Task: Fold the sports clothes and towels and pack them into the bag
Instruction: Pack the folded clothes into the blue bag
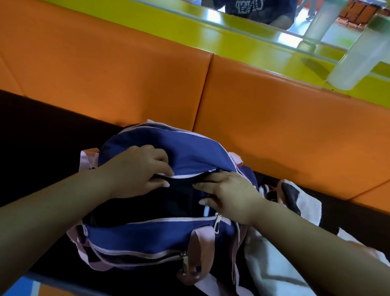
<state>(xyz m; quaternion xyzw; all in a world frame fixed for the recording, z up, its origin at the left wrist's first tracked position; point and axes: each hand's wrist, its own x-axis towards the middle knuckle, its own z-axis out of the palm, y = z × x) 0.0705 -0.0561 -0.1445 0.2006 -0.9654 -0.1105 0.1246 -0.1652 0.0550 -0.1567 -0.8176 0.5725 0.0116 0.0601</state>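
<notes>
A navy duffel bag [149, 235] with pink trim and pink straps lies on a dark seat, its main zipper wide apart. Dark clothing [178, 205] fills the opening. My left hand [138, 169] grips the far flap of the bag at the zipper edge. My right hand [228, 192] lies flat on the dark clothing at the right end of the opening, fingers spread and pressing down. A white towel [280, 271] lies to the right of the bag, partly under my right forearm. A white cloth with dark patches [299, 200] sits beyond it.
An orange padded backrest [284, 122] rises behind the seat, topped by a yellow-green ledge [152, 20] under a mirror. A pale plastic bottle [369, 54] stands on the ledge at the right. The mirror reflects a person in a dark printed shirt [249, 5].
</notes>
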